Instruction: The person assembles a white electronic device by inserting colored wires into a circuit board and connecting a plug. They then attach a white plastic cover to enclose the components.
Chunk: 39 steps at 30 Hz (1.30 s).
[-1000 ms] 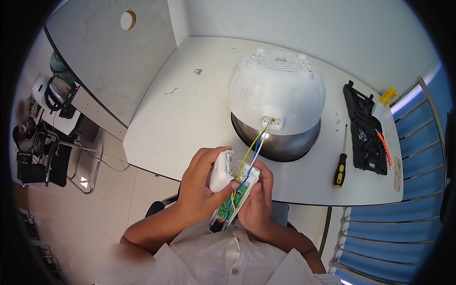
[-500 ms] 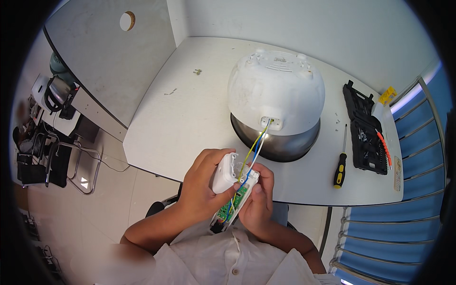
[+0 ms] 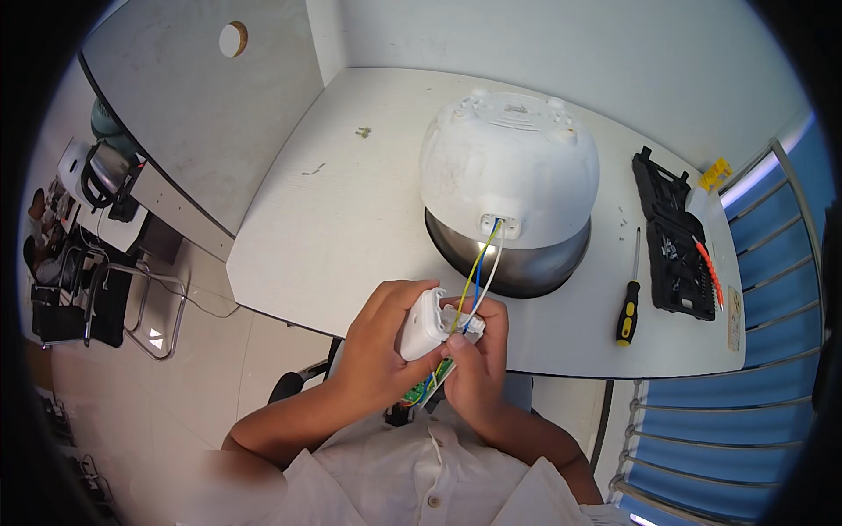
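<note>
White cover (image 3: pixel 419 331) is clasped by curled left hand (image 3: pixel 375 340), housing (image 3: pixel 476 325) by curled right hand (image 3: pixel 478 364), at near table edge (image 3: pixel 287 318)

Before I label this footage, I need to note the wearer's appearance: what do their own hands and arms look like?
The left hand and right hand are bare; no gloves, rings or watch show. The visible forearms are uncovered. A pale, button-front shirt is worn.

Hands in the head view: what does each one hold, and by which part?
Left hand: the white plastic cover, by its outer side. Right hand: the open white case, by its far end.
</note>
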{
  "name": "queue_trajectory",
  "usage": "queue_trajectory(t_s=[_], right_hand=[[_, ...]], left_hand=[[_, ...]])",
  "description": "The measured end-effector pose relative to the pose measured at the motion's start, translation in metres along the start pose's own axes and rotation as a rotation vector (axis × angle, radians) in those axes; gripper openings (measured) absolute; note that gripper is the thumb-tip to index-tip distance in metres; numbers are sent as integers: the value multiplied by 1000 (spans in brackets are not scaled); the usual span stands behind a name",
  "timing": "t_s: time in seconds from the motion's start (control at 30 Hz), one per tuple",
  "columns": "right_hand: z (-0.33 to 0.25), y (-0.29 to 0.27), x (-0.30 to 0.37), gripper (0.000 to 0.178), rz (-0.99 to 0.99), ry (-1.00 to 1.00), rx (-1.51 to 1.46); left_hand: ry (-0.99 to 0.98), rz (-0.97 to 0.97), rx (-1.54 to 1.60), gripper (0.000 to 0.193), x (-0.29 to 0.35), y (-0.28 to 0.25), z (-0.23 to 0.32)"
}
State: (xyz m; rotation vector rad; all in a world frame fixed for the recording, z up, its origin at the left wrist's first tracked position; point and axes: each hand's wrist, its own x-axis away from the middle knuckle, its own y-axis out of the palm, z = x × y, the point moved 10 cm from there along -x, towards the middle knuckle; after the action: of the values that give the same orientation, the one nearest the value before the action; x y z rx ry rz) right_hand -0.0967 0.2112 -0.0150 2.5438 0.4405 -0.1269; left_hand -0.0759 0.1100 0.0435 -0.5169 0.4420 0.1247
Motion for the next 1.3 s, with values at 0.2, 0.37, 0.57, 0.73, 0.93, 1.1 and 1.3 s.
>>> queue_trajectory(t_s=[0.2,0.37,0.57,0.73,0.93,1.1,1.3], right_hand=[[1,-8,-8,22,58,52,-28],[-1,-6,-13,15,46,77,-6],[-2,-6,-15,13,53,46,18],[4,-8,-15,15,49,21,57],[5,1,-16,26,-34,63,27],[2,4,-14,36,-59,150,-74],[-1,1,-17,30,-71,85,47]], left_hand=[[36,19,-10,60,-1,1,2],[-24,-10,5,61,4,5,-6],[-30,7,-14,59,4,3,-5],[-53,16,-35,56,3,0,-6],[-90,-5,-3,56,3,-1,-15],[-135,34,111,57,3,-3,-23],[-83,-14,4,59,1,-1,-12]])
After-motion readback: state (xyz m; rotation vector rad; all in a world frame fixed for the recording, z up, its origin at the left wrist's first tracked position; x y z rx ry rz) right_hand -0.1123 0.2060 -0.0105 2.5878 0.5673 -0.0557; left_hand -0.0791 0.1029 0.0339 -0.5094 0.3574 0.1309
